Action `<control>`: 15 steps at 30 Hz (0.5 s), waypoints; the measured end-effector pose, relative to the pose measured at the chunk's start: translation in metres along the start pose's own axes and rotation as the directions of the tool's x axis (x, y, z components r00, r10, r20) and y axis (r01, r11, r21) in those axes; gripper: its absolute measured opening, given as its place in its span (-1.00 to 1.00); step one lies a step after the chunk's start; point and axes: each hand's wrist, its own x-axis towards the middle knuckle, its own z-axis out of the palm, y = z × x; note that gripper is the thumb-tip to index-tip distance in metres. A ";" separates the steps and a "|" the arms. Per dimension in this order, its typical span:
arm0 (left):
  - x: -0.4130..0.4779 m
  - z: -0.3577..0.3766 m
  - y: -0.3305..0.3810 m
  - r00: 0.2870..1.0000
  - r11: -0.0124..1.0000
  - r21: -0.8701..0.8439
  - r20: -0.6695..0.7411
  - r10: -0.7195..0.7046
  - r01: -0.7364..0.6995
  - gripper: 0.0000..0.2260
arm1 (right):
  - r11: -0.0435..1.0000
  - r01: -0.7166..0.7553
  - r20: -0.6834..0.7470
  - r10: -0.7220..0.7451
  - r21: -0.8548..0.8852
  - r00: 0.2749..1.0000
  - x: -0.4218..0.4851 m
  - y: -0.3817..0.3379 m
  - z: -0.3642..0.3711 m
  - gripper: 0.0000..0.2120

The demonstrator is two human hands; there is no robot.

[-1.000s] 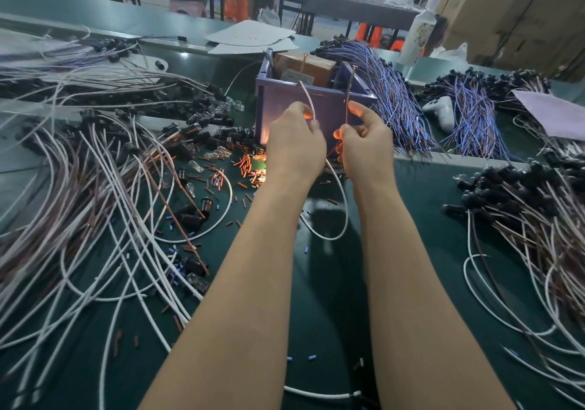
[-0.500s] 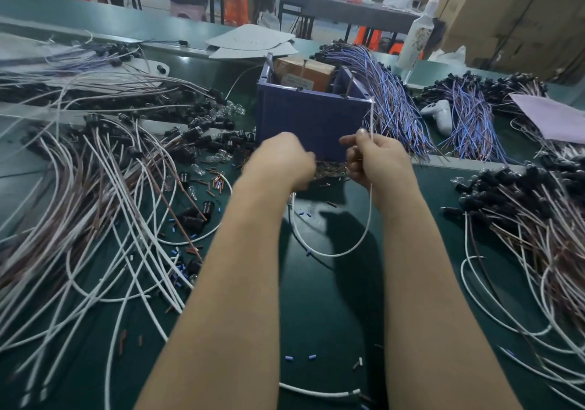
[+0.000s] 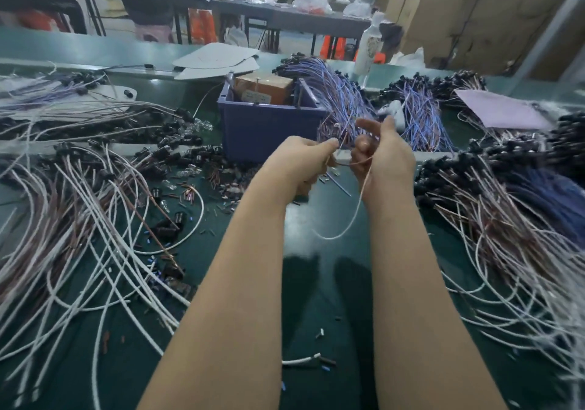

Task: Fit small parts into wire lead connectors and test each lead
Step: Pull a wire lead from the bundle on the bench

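Far left, across the green tabletop: a sprawling tangle of white and brown leads, tipped at the far ends with black connectors. Just right of the tangle, scattered small copper-coloured parts and a few clear glass bulbs. Behind these, a blue bin standing upright with a brown box inside.

In front of the bin, raised above the tabletop, the left hand, fingers curled, thumb and forefinger pinching one end of a wire lead. A short brownish stretch of that lead spanning the gap to the right hand, likewise closed round it, a finger or two lifted straight; finer detail of the grip too blurred to tell. Below both hands, the white length of the lead hanging in a loose loop.

Behind the right hand, a bundle of blue-violet leads close beside the bin. Far right, another heap of leads with the same black ends, and a lilac sheet lying behind.
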 end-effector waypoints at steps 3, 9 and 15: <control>-0.006 0.025 0.027 0.971 0.975 0.014 -0.092 0.221 -0.220 -0.71 | 0.925 0.149 -0.327 -0.269 -0.349 0.906 -0.002 -0.026 -0.048 -0.80; -0.021 0.101 0.093 0.940 0.887 -0.326 -0.010 0.342 -0.326 -0.71 | 0.459 0.053 -0.402 -0.823 -0.887 0.402 -0.037 -0.083 -0.137 -0.24; -0.013 0.189 0.110 0.978 0.843 -0.524 0.076 0.192 -0.125 -0.73 | 0.296 -0.030 -0.252 -0.751 -0.955 0.610 -0.045 -0.120 -0.174 -0.68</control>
